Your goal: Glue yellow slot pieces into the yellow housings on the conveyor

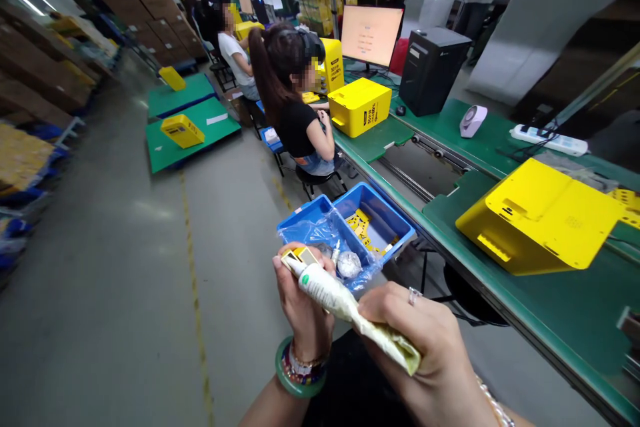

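Observation:
My right hand is closed round the flattened rear end of a white squeeze tube, whose nozzle points up and left. The fingers of my left hand pinch a small yellow and white part held against the tube's nozzle. A green bangle and bead bracelets circle my left wrist. Just beyond my hands is a blue bin with two compartments. Its near compartment holds a clear plastic bag with silvery parts; the far one holds flat yellow pieces.
A green workbench runs along my right, carrying a yellow device case on its side. A seated person in black works further along, by another yellow case, a monitor and a black box. Grey floor lies left.

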A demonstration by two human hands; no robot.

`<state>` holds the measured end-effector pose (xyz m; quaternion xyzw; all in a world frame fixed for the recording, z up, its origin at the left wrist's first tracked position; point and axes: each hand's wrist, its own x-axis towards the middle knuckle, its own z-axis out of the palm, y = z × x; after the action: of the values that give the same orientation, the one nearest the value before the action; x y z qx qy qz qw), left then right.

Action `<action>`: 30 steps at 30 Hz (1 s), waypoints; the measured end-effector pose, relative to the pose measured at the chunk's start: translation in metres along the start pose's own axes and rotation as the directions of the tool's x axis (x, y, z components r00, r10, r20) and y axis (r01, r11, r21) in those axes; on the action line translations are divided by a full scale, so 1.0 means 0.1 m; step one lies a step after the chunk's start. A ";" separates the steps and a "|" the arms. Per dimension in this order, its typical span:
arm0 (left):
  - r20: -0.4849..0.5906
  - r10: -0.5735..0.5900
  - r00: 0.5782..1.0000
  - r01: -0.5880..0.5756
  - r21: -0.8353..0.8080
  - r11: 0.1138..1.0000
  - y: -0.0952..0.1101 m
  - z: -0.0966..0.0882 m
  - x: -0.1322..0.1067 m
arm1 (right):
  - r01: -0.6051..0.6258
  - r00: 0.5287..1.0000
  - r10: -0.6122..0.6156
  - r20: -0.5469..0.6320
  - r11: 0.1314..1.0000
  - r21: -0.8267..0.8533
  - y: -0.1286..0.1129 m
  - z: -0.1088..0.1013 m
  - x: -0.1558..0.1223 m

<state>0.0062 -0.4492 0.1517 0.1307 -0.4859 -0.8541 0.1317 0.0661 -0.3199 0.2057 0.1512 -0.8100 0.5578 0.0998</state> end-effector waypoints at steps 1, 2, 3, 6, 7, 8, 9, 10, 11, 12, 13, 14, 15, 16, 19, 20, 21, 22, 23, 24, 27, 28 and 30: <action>0.002 -0.004 1.000 0.004 0.007 1.000 0.00 0.01 -0.01 | 0.004 1.000 -0.004 0.002 1.000 0.000 0.00 0.00 -0.01; 0.004 -0.006 1.000 0.006 0.013 1.000 0.01 0.01 -0.02 | 0.006 1.000 -0.006 0.006 1.000 -0.002 0.00 0.00 -0.02; 0.007 -0.006 1.000 0.005 0.019 1.000 0.01 0.02 -0.03 | 0.009 1.000 -0.009 0.011 1.000 -0.003 0.00 0.00 -0.03; 0.003 0.005 1.000 -0.005 0.034 0.999 0.01 0.01 -0.05 | 0.027 1.000 -0.027 0.012 1.000 -0.003 -0.01 0.00 -0.05; 0.003 0.005 1.000 -0.005 0.031 1.000 0.00 0.01 -0.05 | 0.034 0.999 -0.034 0.007 0.999 -0.004 -0.01 0.00 -0.06; 0.003 0.004 1.000 -0.004 0.026 1.000 0.00 0.01 -0.06 | 0.040 0.999 -0.040 0.004 0.999 -0.007 -0.02 0.00 -0.07; 0.001 0.004 1.000 -0.004 0.023 1.000 0.00 0.00 -0.06 | 0.046 0.999 -0.046 0.002 0.999 -0.011 -0.02 0.00 -0.07; 0.001 0.005 1.000 -0.005 0.022 1.000 -0.01 0.00 -0.07 | 0.052 0.999 -0.052 0.001 0.999 -0.016 -0.02 0.00 -0.07; 0.006 0.006 1.000 -0.006 0.023 1.000 -0.01 0.00 -0.07 | 0.057 0.998 -0.057 -0.001 0.998 -0.021 -0.03 0.00 -0.08; 0.012 0.008 1.000 -0.009 0.026 1.000 -0.01 0.00 -0.08 | 0.064 0.998 -0.064 -0.003 0.998 -0.024 -0.03 0.00 -0.08; 0.019 0.011 1.000 -0.012 0.030 0.999 -0.02 0.00 -0.08 | 0.070 0.998 -0.070 -0.004 0.997 -0.027 -0.03 0.00 -0.08; 0.025 0.013 1.000 -0.014 0.031 0.999 -0.02 0.00 -0.08 | 0.076 0.997 -0.076 -0.005 0.997 -0.029 -0.03 0.00 -0.08; 0.030 0.011 0.999 -0.012 0.028 1.000 -0.02 0.00 -0.09 | 0.081 0.997 -0.081 -0.009 0.996 -0.031 -0.03 0.00 -0.09; 0.031 0.008 0.999 -0.009 0.022 1.000 -0.02 0.00 -0.09 | 0.085 0.996 -0.086 -0.010 0.996 -0.034 -0.03 -0.01 -0.09; 0.023 -0.009 1.000 0.009 0.008 1.000 -0.03 -0.01 -0.09 | 0.086 0.996 -0.087 -0.014 0.995 -0.050 -0.03 0.00 -0.10; 0.025 -0.012 1.000 0.012 0.008 1.000 -0.03 -0.01 -0.10 | 0.087 0.996 -0.088 -0.017 0.995 -0.054 -0.03 0.00 -0.10; 0.030 -0.014 0.999 0.014 0.011 1.000 -0.02 -0.01 -0.10 | 0.089 0.996 -0.090 -0.016 0.994 -0.058 -0.03 0.00 -0.10; 0.039 -0.017 0.999 0.016 0.014 1.000 -0.02 -0.01 -0.10 | 0.091 0.996 -0.093 -0.016 0.994 -0.059 -0.02 0.00 -0.11; 0.048 -0.019 0.999 0.018 0.014 1.000 -0.02 0.00 -0.11 | 0.094 0.995 -0.096 -0.017 0.994 -0.058 -0.02 0.01 -0.11; 0.055 -0.020 0.998 0.020 0.014 1.000 -0.02 0.00 -0.11 | 0.095 0.995 -0.096 -0.013 0.994 -0.058 -0.02 0.01 -0.11; 0.060 -0.028 0.998 0.028 0.010 1.000 -0.01 0.01 -0.12 | 0.084 0.996 -0.085 -0.008 0.995 -0.053 -0.02 0.03 -0.13; 0.057 -0.029 0.998 0.028 0.009 1.000 -0.01 0.01 -0.12 | 0.076 0.997 -0.077 -0.015 0.996 -0.044 -0.02 0.03 -0.13; 0.057 -0.031 0.998 0.031 0.008 0.999 0.00 0.02 -0.13 | 0.057 0.998 -0.057 -0.031 0.998 -0.010 -0.02 0.04 -0.13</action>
<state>0.0174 -0.4434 0.1534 0.1144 -0.4902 -0.8578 0.1040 0.0795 -0.3223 0.2019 0.1651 -0.8061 0.5535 0.1288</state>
